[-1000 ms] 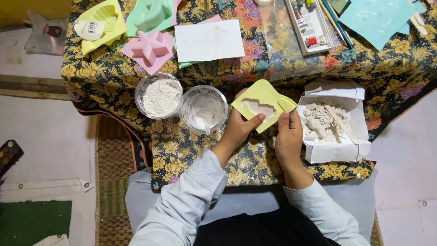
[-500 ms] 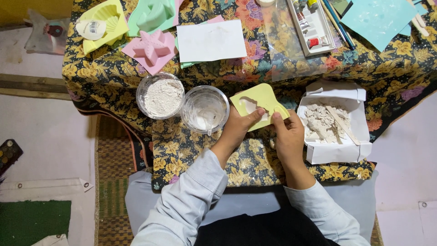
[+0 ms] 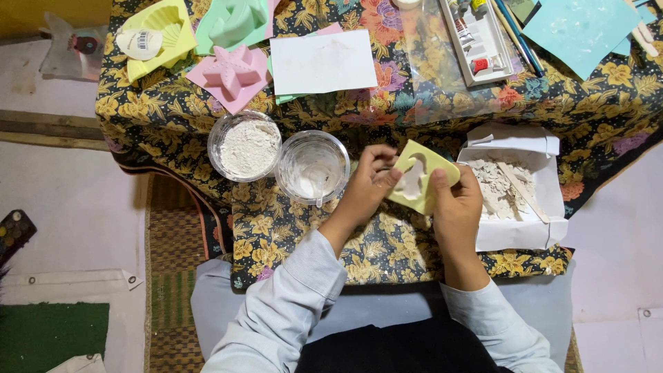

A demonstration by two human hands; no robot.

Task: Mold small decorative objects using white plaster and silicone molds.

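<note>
Yellow mould (image 3: 423, 176) between both hands (image 3: 414, 197)

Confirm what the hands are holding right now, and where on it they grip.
Both hands hold a yellow-green mould: the left hand pinches its left edge, the right hand grips its right edge, thumb on the face.

Mould (image 3: 423, 176) held between left hand (image 3: 366, 190) and right hand (image 3: 456, 211), above the near part of the table (image 3: 387, 242). Left of the hands: cup (image 3: 312, 168), then bowl of powder (image 3: 245, 146) further left, the two just beside each other. Right of the hands: open box (image 3: 518, 186) with broken pieces and a stick in it. Behind: paper sheet (image 3: 322, 62) on centre, star mould (image 3: 231, 72) to its left, paint tray (image 3: 476, 38) to its right.
</note>
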